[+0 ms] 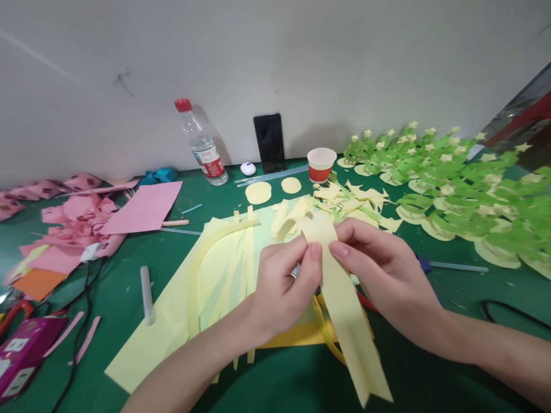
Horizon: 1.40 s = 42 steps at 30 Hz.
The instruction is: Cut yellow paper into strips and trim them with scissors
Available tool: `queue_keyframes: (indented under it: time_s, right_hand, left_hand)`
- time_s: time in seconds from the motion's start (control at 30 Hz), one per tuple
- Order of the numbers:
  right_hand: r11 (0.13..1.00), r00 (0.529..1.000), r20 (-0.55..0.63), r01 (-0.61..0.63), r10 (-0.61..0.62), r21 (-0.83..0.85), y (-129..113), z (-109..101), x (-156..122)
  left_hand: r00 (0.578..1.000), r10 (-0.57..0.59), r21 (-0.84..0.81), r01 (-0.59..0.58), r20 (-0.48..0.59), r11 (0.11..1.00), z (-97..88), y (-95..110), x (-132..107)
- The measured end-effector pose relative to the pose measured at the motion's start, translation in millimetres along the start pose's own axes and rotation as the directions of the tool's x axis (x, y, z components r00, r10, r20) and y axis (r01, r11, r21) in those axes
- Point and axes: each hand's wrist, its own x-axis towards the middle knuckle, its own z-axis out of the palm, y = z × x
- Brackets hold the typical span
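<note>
Both my hands are raised over a green table (pixel 301 378) and pinch a bundle of pale yellow paper strips (pixel 344 304). My left hand (pixel 284 281) grips the strips near their top with thumb and fingers closed. My right hand (pixel 383 269) pinches the same strips from the right side. The strips bend over at the top and hang down toward me. Below them lies a large pale yellow sheet (pixel 172 321) cut into long strips, with a darker yellow sheet (pixel 297 335) under my left hand.
Many green and yellow paper flowers (pixel 469 189) fill the right side. Pink paper pieces (pixel 86 223) lie at the left. A water bottle (pixel 202 146), a phone (pixel 269 142), a red paper cup (pixel 321 164), yellow discs (pixel 258 193), a glue stick (pixel 147 295) and cables (pixel 81 298) are around.
</note>
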Motion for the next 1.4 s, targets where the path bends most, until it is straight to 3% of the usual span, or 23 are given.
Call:
queue_keyframes:
  time_s: [0.13,0.27,0.4,0.53,0.67,0.83,0.93,1.1,1.27,1.4]
  right_hand:
    - [0.995,1.000,-0.004,-0.014,0.014,0.101,7.7,1.4,-2.2]
    - [0.981,0.999,-0.006,-0.041,0.043,0.192,11.8,4.9,-6.0]
    - [0.997,0.997,0.070,-0.016,0.010,0.078,5.3,3.7,-5.2]
    - [0.998,1.000,0.016,0.005,-0.004,-0.068,-0.4,-0.2,-2.1]
    - [0.997,0.999,-0.009,0.034,-0.035,-0.075,0.8,-0.6,-0.2]
    - [0.999,0.996,-0.069,0.050,-0.051,-0.011,6.5,4.0,-2.9]
    - [0.999,0.997,-0.073,0.032,-0.030,0.022,7.5,4.8,-4.8]
    - [0.999,0.999,0.053,0.014,-0.012,-0.040,4.6,1.1,-2.9]
    - [0.992,0.997,-0.067,0.033,-0.041,-0.120,3.3,0.0,0.7]
    - [0.989,0.999,-0.028,0.033,-0.037,-0.145,3.2,0.8,1.6]
  left_hand:
    - [1.000,0.019,0.000,-0.019,-0.018,1.000,5.0,1.9,-2.9]
    - [0.999,-0.039,-0.014,0.038,-0.025,0.999,5.9,1.0,-6.9]
    - [0.994,-0.088,-0.079,0.083,-0.059,0.993,2.7,-1.7,-6.4]
    - [0.998,-0.055,-0.048,0.053,-0.025,0.997,1.1,-2.6,-3.3]
    - [1.000,0.001,0.032,-0.002,0.023,0.999,3.0,0.3,-3.0]
    - [0.999,-0.047,0.084,0.045,0.020,0.995,4.8,3.6,-7.8]
    - [0.996,-0.086,0.017,0.086,0.010,0.996,3.6,1.7,-8.7]
    - [0.988,-0.149,-0.149,0.142,-0.037,0.979,0.4,-2.4,-4.9]
    - [0.998,-0.062,-0.086,0.064,0.030,0.994,1.2,-0.2,-2.8]
    - [0.998,-0.064,-0.081,0.066,0.029,0.995,3.7,1.1,-4.0]
